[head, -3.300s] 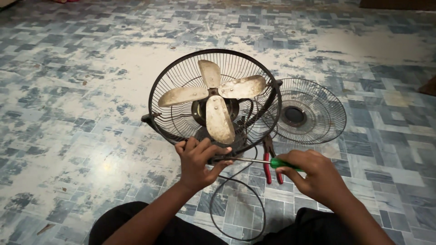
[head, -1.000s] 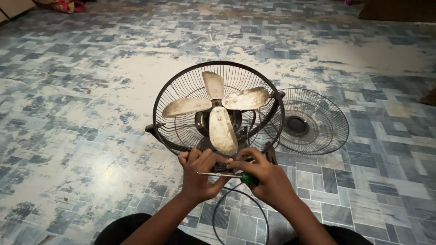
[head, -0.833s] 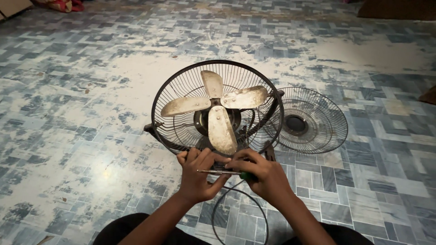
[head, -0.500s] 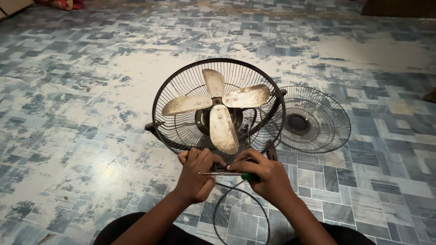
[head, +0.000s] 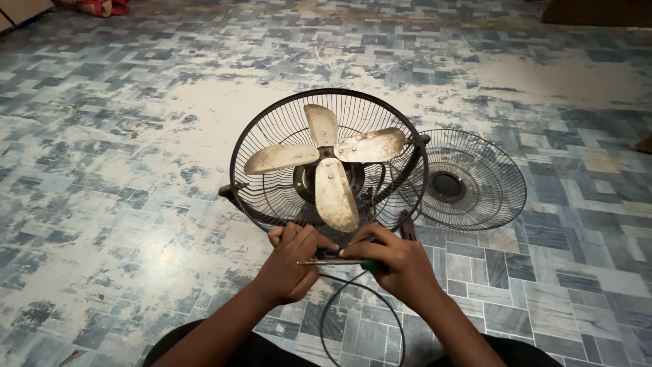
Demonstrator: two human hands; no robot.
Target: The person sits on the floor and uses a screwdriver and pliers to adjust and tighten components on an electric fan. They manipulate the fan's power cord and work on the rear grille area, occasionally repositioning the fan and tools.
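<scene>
A floor fan (head: 319,170) with three worn metal blades stands tilted in its black rear grille on the tiled floor. My right hand (head: 401,261) grips a green-handled screwdriver (head: 339,262), its shaft pointing left at the fan's base. My left hand (head: 293,261) is curled at the shaft's tip, against the base below the grille. What the tip touches is hidden by my fingers. The loose front grille (head: 462,182) lies flat to the right of the fan.
A black power cord (head: 353,319) loops on the floor between my forearms. A tool with dark handles (head: 407,228) lies partly hidden behind my right hand. Blue and white patterned tiles (head: 122,136) stretch all around; cloth (head: 95,7) lies far left.
My right hand brought the green-handled screwdriver from the right in to the fan's base beside my left hand. In the last second both hands stay there almost still.
</scene>
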